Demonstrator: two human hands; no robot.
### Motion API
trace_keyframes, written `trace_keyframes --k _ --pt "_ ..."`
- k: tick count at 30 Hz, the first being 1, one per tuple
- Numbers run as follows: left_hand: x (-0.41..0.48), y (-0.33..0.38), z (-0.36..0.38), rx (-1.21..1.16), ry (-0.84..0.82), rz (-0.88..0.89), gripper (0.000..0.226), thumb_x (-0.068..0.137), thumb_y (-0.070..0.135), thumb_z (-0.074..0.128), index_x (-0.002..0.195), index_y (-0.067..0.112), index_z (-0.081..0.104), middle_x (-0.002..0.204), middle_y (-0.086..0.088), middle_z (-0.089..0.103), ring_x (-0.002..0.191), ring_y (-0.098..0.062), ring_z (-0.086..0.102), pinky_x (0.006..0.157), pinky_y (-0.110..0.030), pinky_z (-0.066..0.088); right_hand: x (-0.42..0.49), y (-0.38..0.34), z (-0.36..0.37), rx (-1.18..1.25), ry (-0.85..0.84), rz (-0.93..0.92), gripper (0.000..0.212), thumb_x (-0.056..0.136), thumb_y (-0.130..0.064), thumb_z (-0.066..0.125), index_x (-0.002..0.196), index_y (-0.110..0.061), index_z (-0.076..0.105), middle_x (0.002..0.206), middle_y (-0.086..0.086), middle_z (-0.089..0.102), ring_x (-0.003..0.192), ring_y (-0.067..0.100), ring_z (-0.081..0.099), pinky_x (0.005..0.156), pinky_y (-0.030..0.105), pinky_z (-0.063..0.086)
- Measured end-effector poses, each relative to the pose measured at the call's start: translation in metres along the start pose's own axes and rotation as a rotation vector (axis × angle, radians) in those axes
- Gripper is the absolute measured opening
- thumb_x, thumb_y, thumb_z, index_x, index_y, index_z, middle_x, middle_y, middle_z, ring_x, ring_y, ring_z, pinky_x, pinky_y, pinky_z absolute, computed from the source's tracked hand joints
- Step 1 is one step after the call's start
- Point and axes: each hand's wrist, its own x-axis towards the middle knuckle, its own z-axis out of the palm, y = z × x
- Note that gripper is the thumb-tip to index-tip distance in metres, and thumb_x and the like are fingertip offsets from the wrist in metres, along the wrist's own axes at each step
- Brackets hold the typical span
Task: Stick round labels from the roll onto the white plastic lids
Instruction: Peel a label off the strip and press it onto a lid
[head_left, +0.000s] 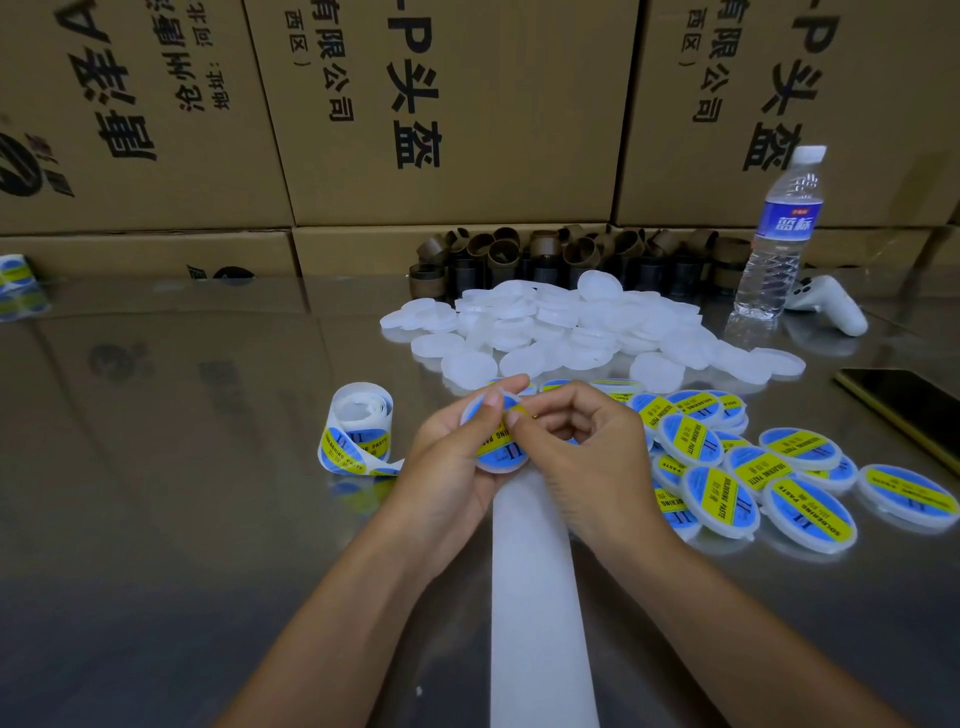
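Fingers (511, 387) of your left hand (447, 462) curl round the lid (503, 468), held just right of the roll (356, 431). Right hand (592, 452) pinches the label (493, 446) edge. The lid looks light, thin and slick, so grip its rim. The label is probably floppy and tacky, so touch only its edges.

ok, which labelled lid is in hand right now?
The lid pinched between left hand and right hand; the other labelled lids lie loose on the table to its right.

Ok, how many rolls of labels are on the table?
2. One label roll stands just left of the left hand, partly unwound; a second roll sits at the far left edge of the view, partly cut off. Others may be hidden.
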Motion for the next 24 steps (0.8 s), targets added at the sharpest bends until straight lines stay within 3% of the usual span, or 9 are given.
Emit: trace_keyframes --k 10,17,21,24 --pt "-0.0003 -0.0027 0.0006 0.105 0.047 0.008 0.034 0.096 0.021 0.042 0.120 0.003 0.058 0.118 -0.020 0.066 0.110 -0.031 0.065 0.093 -0.035 0.053 -0.0012 0.0051 0.0000 -0.185 0.069 -0.094 0.011 0.082 -0.016 0.070 0.071 -0.018 0.066 0.060 0.000 0.064 0.053 0.002 0.053 0.054 0.014 0.041" --pt "-0.0003 -0.0030 0.0005 0.081 -0.010 0.017 0.034 0.093 0.025 0.043 0.114 0.004 0.060 0.103 -0.010 0.073 0.093 -0.019 0.071 0.075 -0.025 0.057 -0.0018 0.0087 0.0003 -0.557 0.039 -0.288 0.014 0.090 -0.030 0.058 0.082 -0.022 0.050 0.050 -0.012 0.043 0.053 0.005 0.046 0.053 0.026 0.034" --pt "0.0018 -0.0023 -0.0024 0.027 0.001 0.008 0.040 0.083 0.031 0.049 0.109 0.004 0.063 0.104 -0.010 0.072 0.093 -0.021 0.070 0.079 -0.029 0.058 -0.0007 0.0097 -0.0007 -0.501 0.025 -0.201 0.026 0.088 -0.038 0.059 0.086 -0.022 0.039 0.046 -0.014 0.045 0.049 0.006 0.043 0.053 0.029 0.038" --pt "0.0030 -0.0014 -0.0033 -0.048 0.000 -0.016 0.041 0.083 0.034 0.050 0.106 0.003 0.065 0.110 -0.013 0.071 0.103 -0.026 0.068 0.087 -0.034 0.056 0.0014 0.0053 -0.0014 -0.335 0.033 -0.068 0.026 0.083 -0.037 0.067 0.077 -0.016 0.052 0.052 -0.009 0.053 0.052 0.005 0.049 0.056 0.023 0.041"
